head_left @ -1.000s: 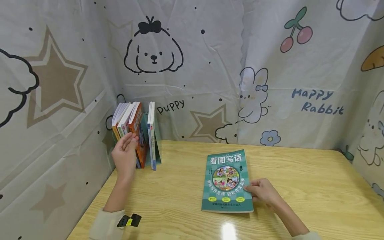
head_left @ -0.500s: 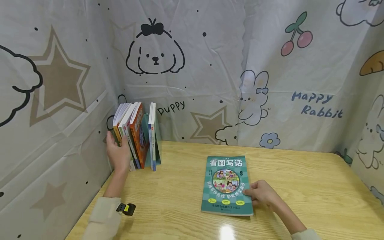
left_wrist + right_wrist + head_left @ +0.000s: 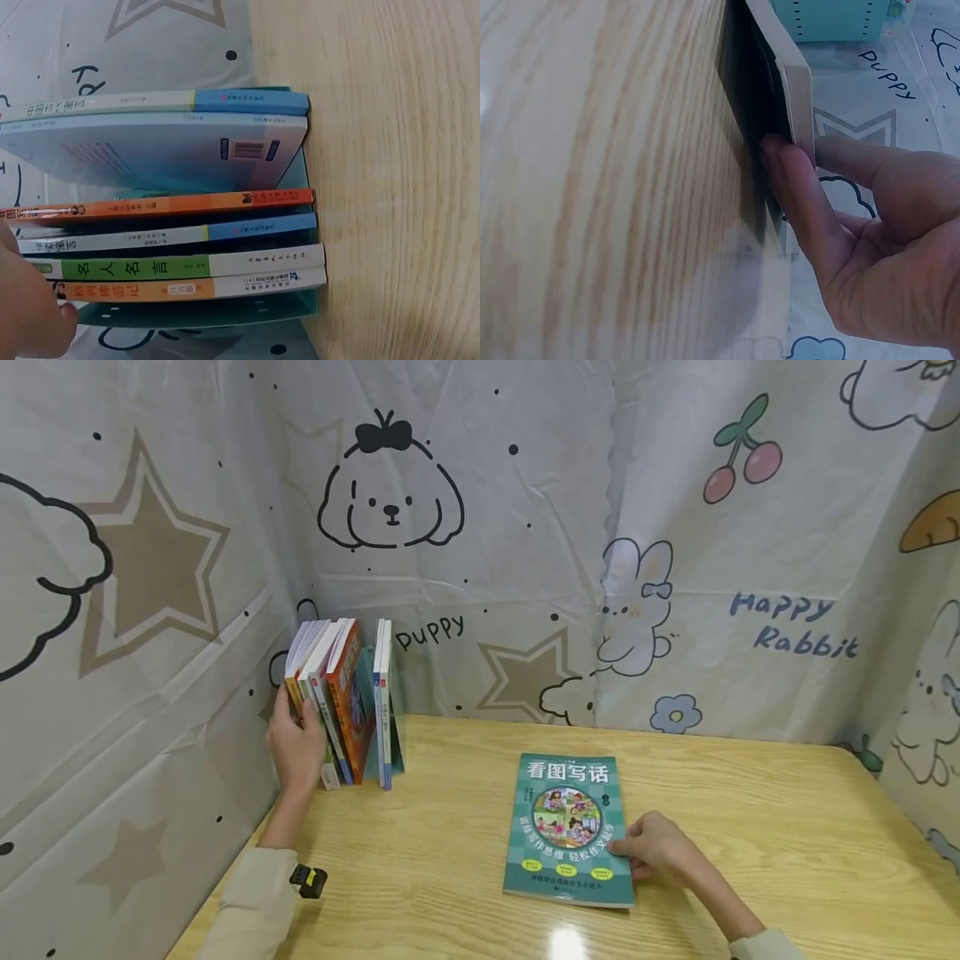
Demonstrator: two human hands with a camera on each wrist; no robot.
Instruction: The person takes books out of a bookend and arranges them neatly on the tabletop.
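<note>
My left hand [image 3: 297, 745] reaches to the left end of a row of upright books, its fingers spread and straight around the orange-and-white-spined book [image 3: 139, 290] and the green-and-white-spined book [image 3: 172, 266]. Whether it grips either is unclear. These stand in a teal book rack [image 3: 300, 309] beside an orange book [image 3: 348, 697]; a gap separates that from two thin books [image 3: 383, 718] on the right. My right hand [image 3: 660, 843] pinches the right edge of a teal picture-writing book [image 3: 567, 868], thumb on the cover, fingers below. In the right wrist view, the book's edge is raised off the table.
The wooden table [image 3: 450, 827] extends around the teal book and to the right. A printed cloth [image 3: 480, 527] hangs behind and at both sides, close against the rack's left end.
My left hand has moved left from in front of the orange book to the leftmost books, its fingers spreading. The right hand keeps hold of the teal book, which has hardly moved.
</note>
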